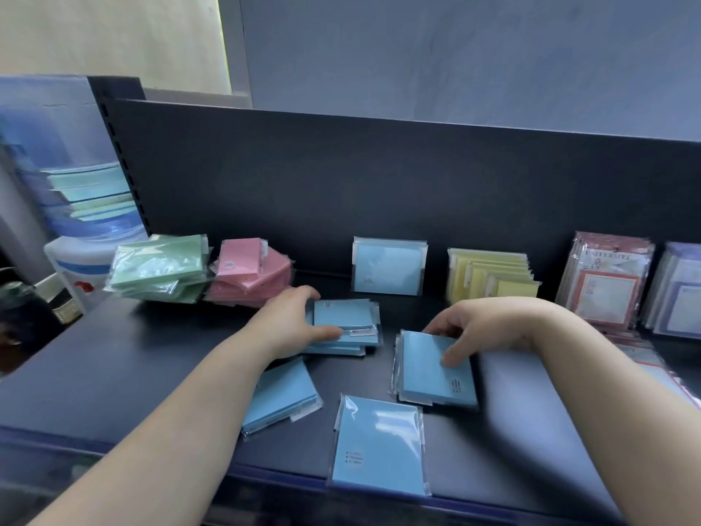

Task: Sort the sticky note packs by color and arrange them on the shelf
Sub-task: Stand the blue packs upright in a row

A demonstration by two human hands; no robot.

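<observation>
Blue sticky note packs lie scattered on the dark shelf. My left hand grips a small stack of blue packs at its left edge. My right hand holds another blue pack, thumb on top and fingers behind its far edge. Two more blue packs lie flat, one at the front and one under my left forearm. One blue pack stands upright against the back panel. Green packs and pink packs are piled at the back left. Yellow packs stand in a row at the right.
Red-framed note packs and purple-framed ones lean at the far right. A water dispenser stands left of the shelf. The dark back panel closes off the rear. The shelf's front edge runs below the packs.
</observation>
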